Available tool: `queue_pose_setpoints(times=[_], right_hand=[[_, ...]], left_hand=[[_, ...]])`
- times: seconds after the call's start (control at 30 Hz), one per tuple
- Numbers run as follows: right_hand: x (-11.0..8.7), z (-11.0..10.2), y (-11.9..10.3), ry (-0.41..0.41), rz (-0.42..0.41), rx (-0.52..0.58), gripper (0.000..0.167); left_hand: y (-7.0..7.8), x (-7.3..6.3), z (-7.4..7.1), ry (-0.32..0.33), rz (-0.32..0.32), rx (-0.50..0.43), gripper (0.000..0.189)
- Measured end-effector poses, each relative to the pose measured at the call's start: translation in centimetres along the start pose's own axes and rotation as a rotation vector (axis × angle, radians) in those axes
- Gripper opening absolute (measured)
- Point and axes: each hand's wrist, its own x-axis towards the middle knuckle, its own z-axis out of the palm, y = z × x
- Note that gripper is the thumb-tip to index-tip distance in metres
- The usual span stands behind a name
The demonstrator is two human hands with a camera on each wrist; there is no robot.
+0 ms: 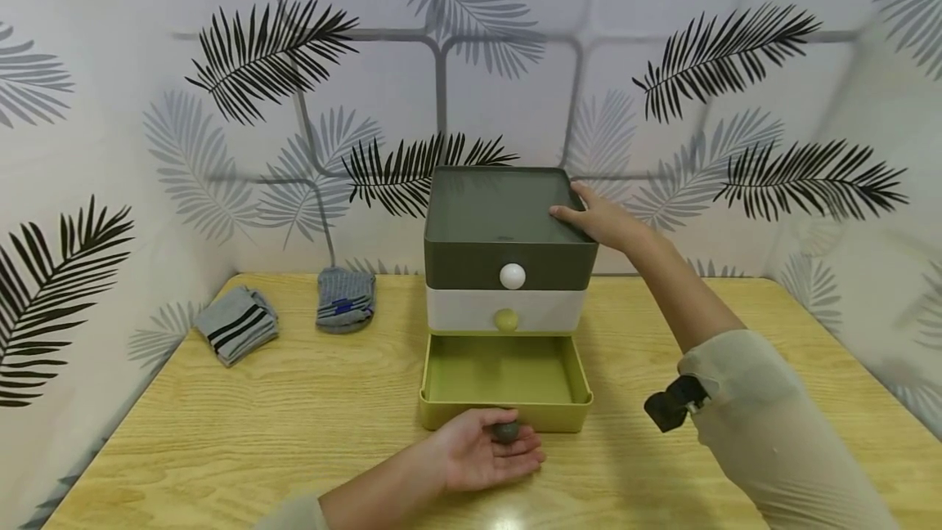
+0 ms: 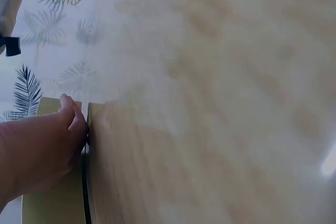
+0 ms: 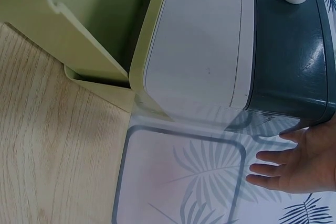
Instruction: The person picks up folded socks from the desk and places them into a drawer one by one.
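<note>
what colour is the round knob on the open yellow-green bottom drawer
Dark grey; the round knob shows best in the head view.

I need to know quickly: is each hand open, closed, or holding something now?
Left hand: holding the dark grey round knob of the olive-green rectangular drawer.
Right hand: open, touching the three-coloured, box-shaped drawer unit.

Stands upright as a three-tier cabinet (image 1: 471, 268), dark grey on top, white in the middle, yellow-green at the base. Bears a white knob (image 1: 512, 276) on the cabinet's top front and a yellow-green knob (image 1: 506, 319) below, closed at both levels. Juts forward from the cabinet's base as a yellow-green drawer (image 1: 552, 417), level, pulled open, with a dark grey front knob (image 1: 505, 433).
</note>
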Motion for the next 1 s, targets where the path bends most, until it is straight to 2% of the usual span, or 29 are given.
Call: queue_pose_setpoints(times=[0.13, 0.43, 0.6, 0.8, 1.0], right_hand=[[0.0, 0.0, -0.1, 0.003, -0.004, 0.001, 0.076], [-0.2, 0.0, -0.1, 0.002, -0.001, 0.002, 0.076], [-0.2, 0.0, -0.2, 0.003, -0.004, 0.004, 0.076], [-0.1, 0.0, -0.1, 0.000, -0.003, 0.003, 0.076], [-0.1, 0.1, -0.1, -0.006, 0.002, 0.003, 0.075]], left_hand=[[-0.7, -0.8, 0.0, -0.020, -0.036, 0.009, 0.030], [-2.1, -2.3, 0.5, -0.017, -0.150, -0.061, 0.021], [-2.6, -2.9, 0.6, -0.041, -0.200, 0.006, 0.022], [-3.2, -3.3, 0.5, -0.084, -0.183, 0.084, 0.024], [-3.5, -3.2, 0.4, -0.073, -0.155, 0.114, 0.025]])
